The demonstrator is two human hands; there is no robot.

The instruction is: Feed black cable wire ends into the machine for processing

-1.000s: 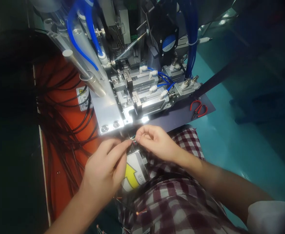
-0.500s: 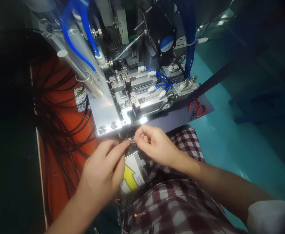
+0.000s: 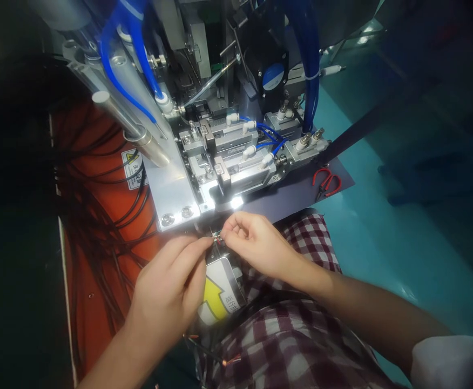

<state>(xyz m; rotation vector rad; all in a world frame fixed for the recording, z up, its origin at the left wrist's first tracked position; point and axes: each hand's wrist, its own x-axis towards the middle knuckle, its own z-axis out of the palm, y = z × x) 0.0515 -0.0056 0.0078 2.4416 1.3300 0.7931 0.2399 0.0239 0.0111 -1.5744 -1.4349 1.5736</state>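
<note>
My left hand (image 3: 175, 281) is closed, its thumb and forefinger pinching at the tip. Opposite it, my right hand (image 3: 256, 240) is closed too, with fingertips pressed together and the other fingers curled. Between the two pinches shows a tiny bit of thin wire (image 3: 218, 238), with a red strand and silvery glints; its ends are hidden by my fingers. Both hands are just in front of the metal plate (image 3: 167, 186) of a machine. Right below them is a rounded white part with a yellow arrow label (image 3: 216, 294).
Pneumatic cylinders (image 3: 240, 173) with blue hoses (image 3: 106, 59) rise behind my hands. Red-handled pliers (image 3: 326, 183) lie on a dark sheet at the right. Black cables (image 3: 94, 254) cross an orange panel at the left. A cable with bare copper ends (image 3: 224, 362) hangs near my lap.
Both hands keep their pinches at nearly the same place. The machine appears shifted slightly left in view, and the left hand's fingertips sit a touch further left.
</note>
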